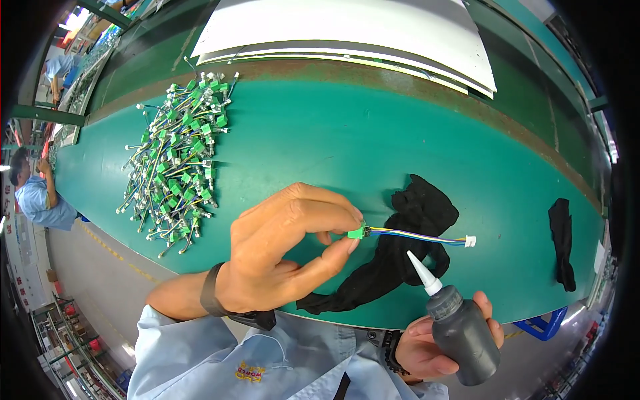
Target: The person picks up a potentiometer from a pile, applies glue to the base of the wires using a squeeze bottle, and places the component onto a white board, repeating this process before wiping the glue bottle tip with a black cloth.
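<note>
My left hand pinches a small green connector between thumb and fingertips, above the middle of the table. From the connector a thin bundle of coloured wires runs to the right and ends in a white plug. Lower right, my right hand is wrapped round a dark grey squeeze bottle. The bottle's white pointed nozzle tilts up and left, a little below the wires and apart from them. Behind both lies a crumpled black cloth on the green table.
A large heap of green connectors with wires covers the table's left part. White sheets lie beyond the far edge. Another strip of black cloth rests at the far right. A blue stool stands below; a co-worker is at left.
</note>
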`<state>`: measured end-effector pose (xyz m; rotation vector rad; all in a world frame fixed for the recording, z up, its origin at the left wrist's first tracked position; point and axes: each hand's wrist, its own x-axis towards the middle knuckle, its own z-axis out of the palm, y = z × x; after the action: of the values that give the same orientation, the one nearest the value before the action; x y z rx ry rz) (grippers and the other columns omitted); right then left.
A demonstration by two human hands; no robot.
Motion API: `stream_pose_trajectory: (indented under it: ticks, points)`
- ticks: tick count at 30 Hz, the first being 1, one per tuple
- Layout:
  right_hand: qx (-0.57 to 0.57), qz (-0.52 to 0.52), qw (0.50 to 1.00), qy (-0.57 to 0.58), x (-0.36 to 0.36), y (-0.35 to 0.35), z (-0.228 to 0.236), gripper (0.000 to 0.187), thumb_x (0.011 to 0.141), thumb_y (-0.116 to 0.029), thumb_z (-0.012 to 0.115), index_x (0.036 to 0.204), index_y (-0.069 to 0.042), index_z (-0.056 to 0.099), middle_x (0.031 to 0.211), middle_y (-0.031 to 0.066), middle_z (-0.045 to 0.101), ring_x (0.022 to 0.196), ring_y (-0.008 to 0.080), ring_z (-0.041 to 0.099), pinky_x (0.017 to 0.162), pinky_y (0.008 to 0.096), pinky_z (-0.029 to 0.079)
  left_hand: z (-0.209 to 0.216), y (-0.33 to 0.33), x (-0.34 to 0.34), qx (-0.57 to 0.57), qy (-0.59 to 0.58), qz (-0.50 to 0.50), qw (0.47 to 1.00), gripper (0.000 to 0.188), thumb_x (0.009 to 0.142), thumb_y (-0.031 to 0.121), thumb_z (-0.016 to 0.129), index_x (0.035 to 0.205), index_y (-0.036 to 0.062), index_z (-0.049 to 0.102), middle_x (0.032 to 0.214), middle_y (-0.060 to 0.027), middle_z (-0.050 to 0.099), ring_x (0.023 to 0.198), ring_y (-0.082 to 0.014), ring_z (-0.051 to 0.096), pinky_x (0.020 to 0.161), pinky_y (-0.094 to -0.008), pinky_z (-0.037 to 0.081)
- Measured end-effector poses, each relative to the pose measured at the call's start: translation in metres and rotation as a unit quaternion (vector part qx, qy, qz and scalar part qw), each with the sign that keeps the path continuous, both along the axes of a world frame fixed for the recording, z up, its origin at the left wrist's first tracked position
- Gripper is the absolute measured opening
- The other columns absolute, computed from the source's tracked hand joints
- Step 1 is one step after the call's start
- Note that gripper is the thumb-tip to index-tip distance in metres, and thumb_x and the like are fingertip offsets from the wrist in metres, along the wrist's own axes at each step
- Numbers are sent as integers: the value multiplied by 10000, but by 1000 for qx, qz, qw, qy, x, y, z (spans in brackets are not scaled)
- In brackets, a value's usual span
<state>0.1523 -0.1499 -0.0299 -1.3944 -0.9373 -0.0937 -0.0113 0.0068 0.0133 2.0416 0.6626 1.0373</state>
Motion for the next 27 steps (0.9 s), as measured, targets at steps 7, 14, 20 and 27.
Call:
stream_pose_trajectory:
  ticks: [7,14,20,27]
  points:
    - [-3,13,1000,22,0,-2,4,711,954,-538,341,1305,70,232,1305,249,333,1132,314,483,796,290,458,-1,0,1,8,1,5,1000,238,705,-98,689,916,-39,595,911,-182,646,664,-150,612,565,-237,501]
    - [-24,7,1000,4,3,-4,3,734,946,-553,348,1291,84,234,1293,261,348,1105,319,504,797,294,457,0,0,2,-29,15,-7,999,237,732,-94,681,941,-42,582,908,-163,639,671,-139,606,589,-237,491]
    - [-26,37,994,-99,16,-7,-2,694,952,-533,349,1282,72,269,1307,203,325,1083,341,521,799,330,457,-1,1,0,-80,33,-5,996,220,776,-73,670,969,-40,571,916,-142,631,705,-133,610,631,-240,491]
    - [99,68,985,-125,22,3,-9,657,955,-517,351,1260,65,315,1287,143,329,1093,374,519,786,368,459,-5,1,7,-136,33,24,990,212,803,-41,670,986,-36,564,944,-123,622,769,-145,624,675,-245,508]
